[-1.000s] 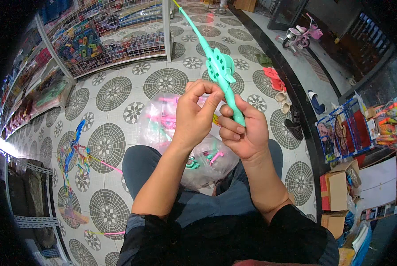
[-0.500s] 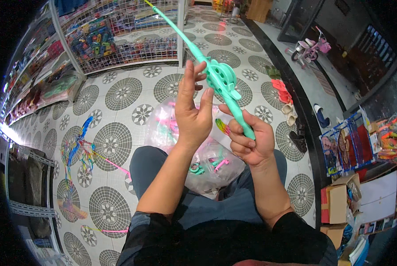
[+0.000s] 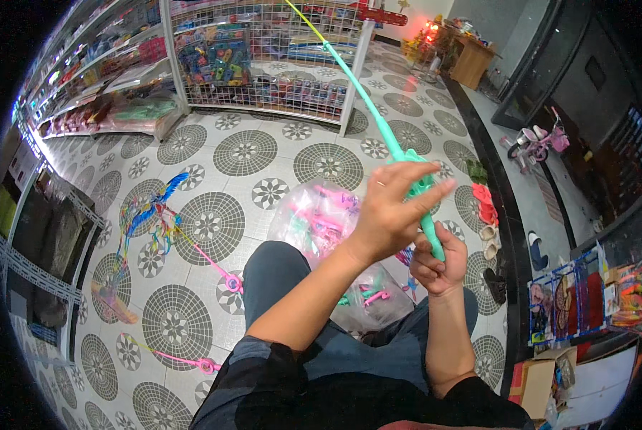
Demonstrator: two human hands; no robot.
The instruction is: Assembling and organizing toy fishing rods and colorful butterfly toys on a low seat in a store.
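Observation:
A mint-green toy fishing rod (image 3: 367, 104) with a yellow tip slants up and to the left in front of me. My right hand (image 3: 441, 265) is closed round the lower end of its handle. Over the reel (image 3: 422, 185) is my left hand (image 3: 392, 211), its fingers spread and partly covering the reel; whether they touch it I cannot tell. Below, between my legs, lies a clear plastic bag (image 3: 292, 229) of pink and mint-green toy pieces. Something small and multicoloured (image 3: 407, 258) shows beside my right hand, mostly hidden.
On the patterned tile floor to the left lie two pink toy rods (image 3: 229, 281) (image 3: 205, 365) and a blue bird-shaped toy with colourful streamers (image 3: 152, 215). A wire rack of goods (image 3: 278, 43) stands ahead. Shoes (image 3: 484, 204), a pink child's bike (image 3: 539, 143) and cardboard boxes (image 3: 539, 390) are on the right.
My left hand has gone from beside the rod to over its reel. The rod and my right hand now appear further right and lower, and the whole view has shifted.

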